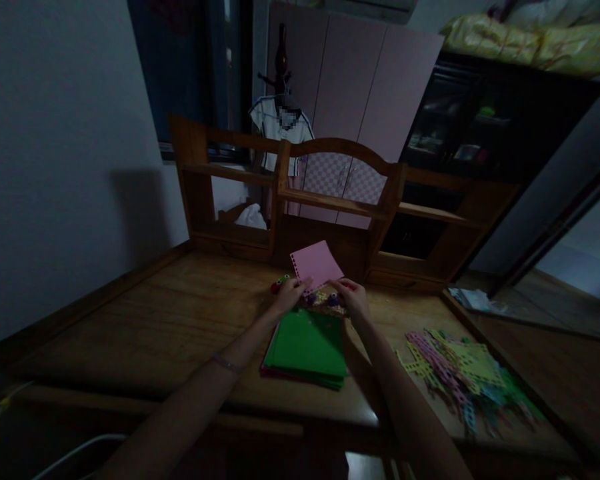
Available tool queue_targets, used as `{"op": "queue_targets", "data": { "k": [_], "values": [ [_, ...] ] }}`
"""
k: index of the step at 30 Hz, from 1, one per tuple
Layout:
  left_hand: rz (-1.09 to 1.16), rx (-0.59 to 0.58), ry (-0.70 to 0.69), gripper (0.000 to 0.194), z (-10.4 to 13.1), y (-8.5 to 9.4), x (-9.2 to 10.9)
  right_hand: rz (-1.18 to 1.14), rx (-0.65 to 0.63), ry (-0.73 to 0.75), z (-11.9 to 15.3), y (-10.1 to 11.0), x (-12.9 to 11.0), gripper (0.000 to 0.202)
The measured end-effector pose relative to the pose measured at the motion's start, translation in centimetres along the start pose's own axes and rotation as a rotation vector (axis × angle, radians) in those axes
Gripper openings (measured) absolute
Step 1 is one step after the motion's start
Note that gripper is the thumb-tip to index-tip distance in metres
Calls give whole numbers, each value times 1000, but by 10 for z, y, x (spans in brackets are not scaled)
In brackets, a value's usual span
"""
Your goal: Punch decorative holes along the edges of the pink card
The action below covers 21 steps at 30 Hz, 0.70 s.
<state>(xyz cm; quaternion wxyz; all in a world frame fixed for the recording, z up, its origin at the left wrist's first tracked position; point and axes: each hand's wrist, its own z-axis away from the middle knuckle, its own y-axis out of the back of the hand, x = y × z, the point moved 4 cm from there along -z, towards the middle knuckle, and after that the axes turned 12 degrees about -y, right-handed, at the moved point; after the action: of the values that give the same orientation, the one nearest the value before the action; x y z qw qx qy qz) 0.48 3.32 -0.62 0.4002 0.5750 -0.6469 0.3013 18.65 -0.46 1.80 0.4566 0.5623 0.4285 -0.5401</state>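
A pink sheet (316, 264) with a row of punched holes along one edge is held up above the wooden desk (170, 320), at its far middle. My left hand (291, 293) pinches the sheet's lower left edge. My right hand (351, 295) grips its lower right corner. Just below my hands lies a stack of sheets (307, 347) with a green one on top and pink edges showing underneath. Small colourful pieces (325, 299) lie between my hands, partly hidden.
A pile of punched green, yellow and pink strips (460, 373) covers the desk's right side. A small red and green object (279, 284) lies left of my left hand. A wooden shelf unit (330, 193) stands along the desk's back edge.
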Motion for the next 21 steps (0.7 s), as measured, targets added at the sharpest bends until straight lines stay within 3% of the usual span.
{"op": "queue_targets", "data": {
  "k": [7, 14, 21],
  "values": [
    [-50, 146, -45, 45, -1, 12, 9, 19, -42, -35, 5, -7, -1, 49],
    [-52, 143, -90, 43, -2, 11, 11, -8, -34, 61, 3, -6, -2, 49],
    [-29, 156, -59, 46, -3, 13, 5, 27, -5, 41, 2, -3, 1, 48]
  ]
}}
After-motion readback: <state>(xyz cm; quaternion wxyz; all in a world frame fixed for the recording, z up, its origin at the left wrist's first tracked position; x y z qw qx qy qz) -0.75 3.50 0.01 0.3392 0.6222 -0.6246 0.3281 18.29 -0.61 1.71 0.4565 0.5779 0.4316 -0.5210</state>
